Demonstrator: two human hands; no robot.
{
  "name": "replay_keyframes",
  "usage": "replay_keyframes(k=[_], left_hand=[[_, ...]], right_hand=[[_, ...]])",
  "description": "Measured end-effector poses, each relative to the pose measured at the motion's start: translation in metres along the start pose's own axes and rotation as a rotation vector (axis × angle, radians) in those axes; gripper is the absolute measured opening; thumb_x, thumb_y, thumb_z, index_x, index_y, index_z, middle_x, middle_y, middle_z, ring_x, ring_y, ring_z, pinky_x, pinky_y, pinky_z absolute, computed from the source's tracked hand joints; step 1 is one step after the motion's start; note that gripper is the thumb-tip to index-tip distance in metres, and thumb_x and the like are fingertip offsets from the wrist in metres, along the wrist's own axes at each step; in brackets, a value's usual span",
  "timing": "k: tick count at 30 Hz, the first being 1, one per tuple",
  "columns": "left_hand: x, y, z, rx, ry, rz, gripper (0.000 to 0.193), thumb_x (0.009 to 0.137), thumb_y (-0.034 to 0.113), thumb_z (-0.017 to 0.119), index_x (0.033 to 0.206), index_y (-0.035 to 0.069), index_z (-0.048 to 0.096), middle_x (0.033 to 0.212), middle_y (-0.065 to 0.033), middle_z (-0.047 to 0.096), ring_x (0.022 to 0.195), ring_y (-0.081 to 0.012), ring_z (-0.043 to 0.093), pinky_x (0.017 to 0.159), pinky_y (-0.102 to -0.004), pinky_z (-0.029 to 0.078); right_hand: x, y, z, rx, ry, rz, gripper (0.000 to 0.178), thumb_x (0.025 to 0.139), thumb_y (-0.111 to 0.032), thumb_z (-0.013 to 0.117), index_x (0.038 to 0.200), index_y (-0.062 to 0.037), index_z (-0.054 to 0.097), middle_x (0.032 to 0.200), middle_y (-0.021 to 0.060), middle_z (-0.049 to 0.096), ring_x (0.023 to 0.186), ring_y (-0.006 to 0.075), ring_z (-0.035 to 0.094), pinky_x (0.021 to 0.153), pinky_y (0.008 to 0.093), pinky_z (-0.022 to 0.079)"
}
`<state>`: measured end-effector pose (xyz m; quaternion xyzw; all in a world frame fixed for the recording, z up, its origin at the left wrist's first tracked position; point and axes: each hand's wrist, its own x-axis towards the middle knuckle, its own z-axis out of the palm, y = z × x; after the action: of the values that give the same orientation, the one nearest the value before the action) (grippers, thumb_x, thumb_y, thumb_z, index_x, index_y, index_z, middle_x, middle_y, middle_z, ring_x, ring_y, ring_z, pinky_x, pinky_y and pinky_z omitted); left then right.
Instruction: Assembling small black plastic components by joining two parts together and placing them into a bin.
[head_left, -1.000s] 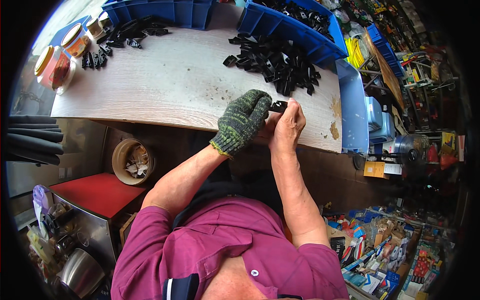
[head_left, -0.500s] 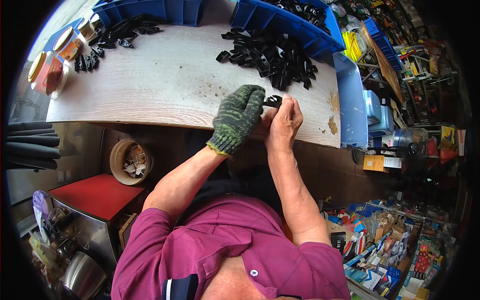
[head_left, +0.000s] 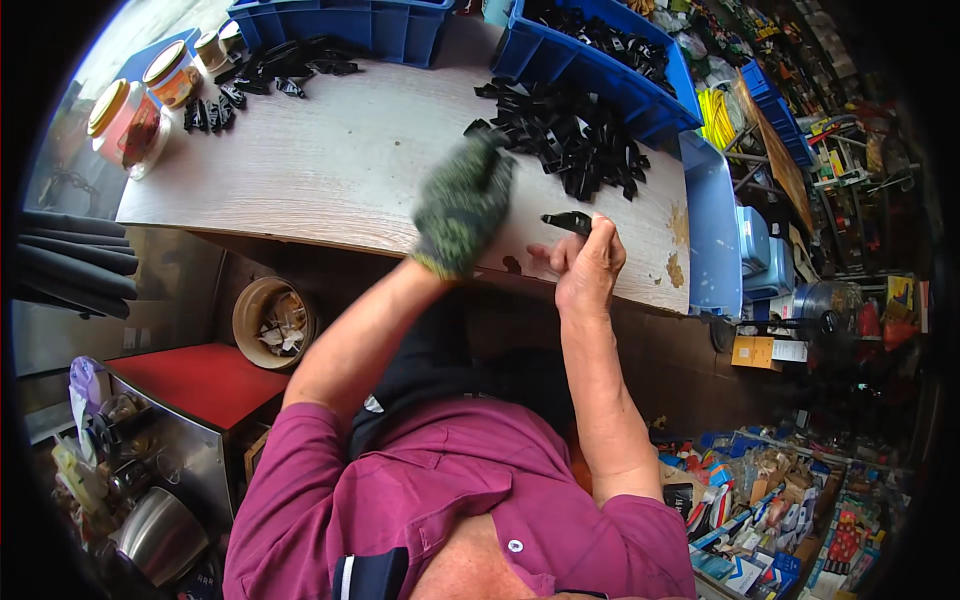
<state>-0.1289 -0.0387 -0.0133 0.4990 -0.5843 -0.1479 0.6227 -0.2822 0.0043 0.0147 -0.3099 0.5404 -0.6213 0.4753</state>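
Note:
My right hand [head_left: 590,265], bare, pinches a small glossy black plastic part [head_left: 568,221] between thumb and fingers above the front edge of the table. To its left is my left hand [head_left: 462,205] in a dark green knitted glove, smeared by motion. Its fingers are too blurred to tell whether they hold anything. Just beyond both hands lies a heap of similar black plastic parts [head_left: 570,140] on the pale wood-grain table [head_left: 330,170]. A smaller group of black parts [head_left: 285,65] lies at the far left.
Two blue bins stand along the back, the right bin [head_left: 600,75] holding more black parts. Lidded jars [head_left: 125,130] sit at the table's left end. Below the table is a round waste bucket [head_left: 250,345] beside a red-topped cabinet [head_left: 200,385]. Crowded goods fill the right side.
My left hand has come away from my right, moving up and left. The black part stays in my right hand, now tilted and showing more of its length. The whole view has shifted slightly.

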Motion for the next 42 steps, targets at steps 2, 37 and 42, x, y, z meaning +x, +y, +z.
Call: replay_keyframes(k=[2,37,42], left_hand=[[0.037,-0.027,-0.015,0.362,0.062,0.154,0.018,0.088,0.014,0.063,0.105,0.008,0.068,0.103,-0.0158,0.07,0.095,-0.037,0.067,0.084,-0.0457,0.053],[-0.003,0.024,-0.015,0.078,-0.588,-0.111,0.043,0.086,0.031,0.071,0.123,0.01,0.064,0.103,-0.0146,0.069,0.094,-0.0323,0.068,0.083,-0.0449,0.054],[0.051,-0.027,-0.07,0.675,-0.175,0.393,0.049,0.08,0.03,0.075,0.125,0.014,0.063,0.125,-0.0116,0.063,0.121,-0.0324,0.055,0.105,-0.0481,0.042]], right_hand=[[0.005,-0.001,-0.003,0.054,-0.037,0.079,0.035,0.096,-0.036,0.052,0.071,-0.0129,0.042,0.048,-0.0021,0.021,0.041,0.0142,0.034,0.056,0.0544,0.059],[0.03,0.024,0.0,-0.198,-0.342,-0.181,0.029,0.099,-0.032,0.061,0.093,-0.0052,0.067,0.082,-0.001,0.066,0.074,0.0089,0.057,0.074,0.0277,0.049],[0.004,0.004,0.019,-0.125,-0.168,0.076,0.044,0.098,-0.041,0.047,0.066,-0.0116,0.045,0.044,-0.0039,0.025,0.038,0.0121,0.031,0.046,0.0358,0.051]])
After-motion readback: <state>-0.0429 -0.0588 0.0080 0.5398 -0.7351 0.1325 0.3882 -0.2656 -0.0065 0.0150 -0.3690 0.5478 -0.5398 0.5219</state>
